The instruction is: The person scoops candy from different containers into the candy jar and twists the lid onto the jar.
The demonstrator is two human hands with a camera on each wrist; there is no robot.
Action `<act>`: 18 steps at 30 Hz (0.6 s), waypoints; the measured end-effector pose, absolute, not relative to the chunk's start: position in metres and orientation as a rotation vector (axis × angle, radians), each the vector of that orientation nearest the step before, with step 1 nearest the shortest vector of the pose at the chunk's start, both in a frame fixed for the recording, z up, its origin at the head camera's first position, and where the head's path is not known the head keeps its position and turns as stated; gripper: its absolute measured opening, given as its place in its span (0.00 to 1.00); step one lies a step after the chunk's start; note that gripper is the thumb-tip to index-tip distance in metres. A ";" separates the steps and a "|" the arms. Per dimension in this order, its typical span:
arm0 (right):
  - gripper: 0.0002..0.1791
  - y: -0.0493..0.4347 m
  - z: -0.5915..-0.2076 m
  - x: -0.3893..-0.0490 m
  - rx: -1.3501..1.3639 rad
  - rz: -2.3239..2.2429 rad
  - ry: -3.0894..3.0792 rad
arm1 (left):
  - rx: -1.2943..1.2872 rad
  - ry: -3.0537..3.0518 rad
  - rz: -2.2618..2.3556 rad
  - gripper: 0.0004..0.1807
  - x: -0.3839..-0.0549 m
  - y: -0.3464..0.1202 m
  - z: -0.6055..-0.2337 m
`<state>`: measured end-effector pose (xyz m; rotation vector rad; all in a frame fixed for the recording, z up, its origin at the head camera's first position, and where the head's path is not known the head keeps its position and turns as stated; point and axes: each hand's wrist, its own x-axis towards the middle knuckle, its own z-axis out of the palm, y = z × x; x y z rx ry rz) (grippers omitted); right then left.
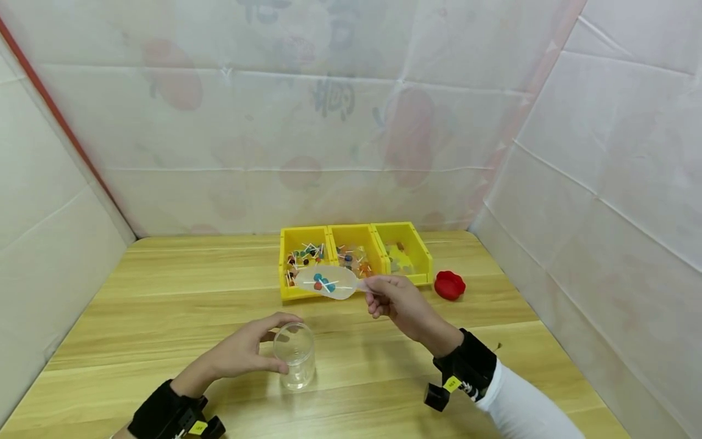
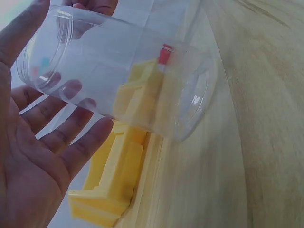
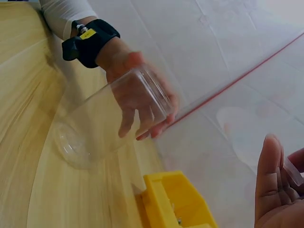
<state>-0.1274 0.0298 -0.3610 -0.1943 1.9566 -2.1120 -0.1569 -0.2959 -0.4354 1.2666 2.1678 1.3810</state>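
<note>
My left hand (image 1: 249, 347) holds a clear jar (image 1: 298, 360) near its mouth, thumb on the near side and fingers on the far side. Upright on the table, the jar shows nothing inside; the left wrist view gives its clear wall (image 2: 109, 61) up close. My right hand (image 1: 403, 305) pinches the handle of a whitish translucent scoop (image 1: 342, 292), raised in front of the yellow bins. Several small lollipops (image 1: 323, 283) with blue and red heads and white sticks lie in the scoop. In the right wrist view the right thumb (image 3: 269, 175) presses on the handle.
Three joined yellow bins (image 1: 378, 249) stand toward the back of the wooden table (image 1: 181, 286). Mixed lollipops fill the left and middle bins; the right one holds a few pale pieces. A red scalloped lid (image 1: 450, 285) lies to their right. White sheeting (image 1: 247, 201) encloses the table's back and sides.
</note>
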 end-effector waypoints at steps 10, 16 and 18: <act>0.16 0.034 -0.357 -0.118 -0.302 -1.991 1.929 | 1.233 2.220 1.384 0.35 -0.156 -0.291 -0.435; 0.19 0.036 -0.358 -0.116 -0.306 -1.914 1.923 | 1.216 2.171 1.431 0.37 -0.155 -0.289 -0.438; 0.21 0.036 -0.357 -0.116 -0.301 -1.888 1.932 | 1.218 2.171 1.430 0.37 -0.155 -0.289 -0.437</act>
